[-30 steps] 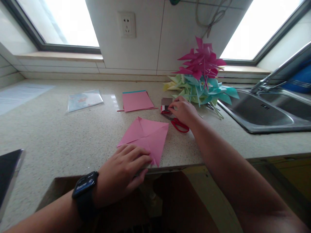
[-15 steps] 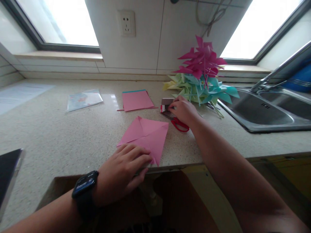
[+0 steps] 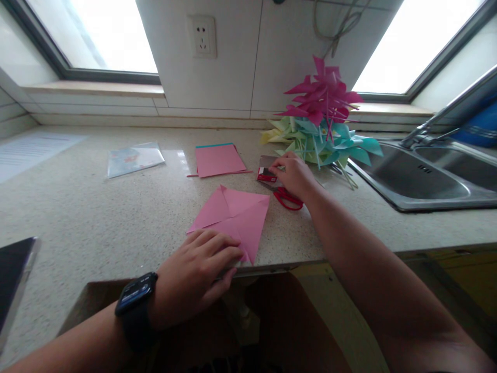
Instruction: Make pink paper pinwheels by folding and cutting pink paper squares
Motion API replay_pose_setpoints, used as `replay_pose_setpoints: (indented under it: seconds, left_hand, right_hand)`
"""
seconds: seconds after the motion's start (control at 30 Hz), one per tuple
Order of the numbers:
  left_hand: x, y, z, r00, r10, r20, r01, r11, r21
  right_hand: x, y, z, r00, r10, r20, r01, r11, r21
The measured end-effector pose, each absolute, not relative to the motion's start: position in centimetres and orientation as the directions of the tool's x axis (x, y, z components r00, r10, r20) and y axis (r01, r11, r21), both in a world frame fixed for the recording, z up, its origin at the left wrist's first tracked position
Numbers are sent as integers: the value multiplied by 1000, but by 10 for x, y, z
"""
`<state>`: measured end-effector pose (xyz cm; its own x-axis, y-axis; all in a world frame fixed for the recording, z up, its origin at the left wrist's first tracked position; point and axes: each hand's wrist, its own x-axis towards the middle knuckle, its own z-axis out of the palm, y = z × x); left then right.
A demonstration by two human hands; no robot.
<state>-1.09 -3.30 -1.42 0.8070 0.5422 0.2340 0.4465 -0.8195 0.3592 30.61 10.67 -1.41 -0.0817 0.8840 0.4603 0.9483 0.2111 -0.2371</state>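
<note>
A sheet of pink paper [image 3: 233, 210] with slits running in from its corners lies at the counter's front edge. My left hand [image 3: 200, 264], a watch on its wrist, rests over the near corner, fingers bent on top and thumb lower down, keeping hold of the paper. Farther back, my right hand [image 3: 293, 173] has its fingertips pinched together at a small red box [image 3: 266, 176] whose lid stands up. What is between those fingertips is too small or hidden to make out. Red-handled scissors [image 3: 288, 199] lie just in front of the box, partly under the right hand.
Behind the sheet is a stack of pink paper [image 3: 217, 161] with a thin pink stick [image 3: 221, 174] along it. Paper pinwheels [image 3: 322, 98] are heaped at the back right, beside a steel sink [image 3: 423, 176]. A clear packet [image 3: 135, 159] lies left; a dark flat object [image 3: 13, 269] sits at far left.
The small red box has tipped so that its red front shows more. My right fingertips have shifted slightly at it. My left hand and the pink paper look the same.
</note>
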Motion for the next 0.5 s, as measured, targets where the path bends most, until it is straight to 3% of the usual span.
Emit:
replay_pose_setpoints:
  seconds: [0.5]
  left_hand:
    - [-11, -33, -13, 809, 540, 234, 443, -821, 361]
  right_hand:
    - [310, 102, -11, -183, 906, 383, 947, 267, -180]
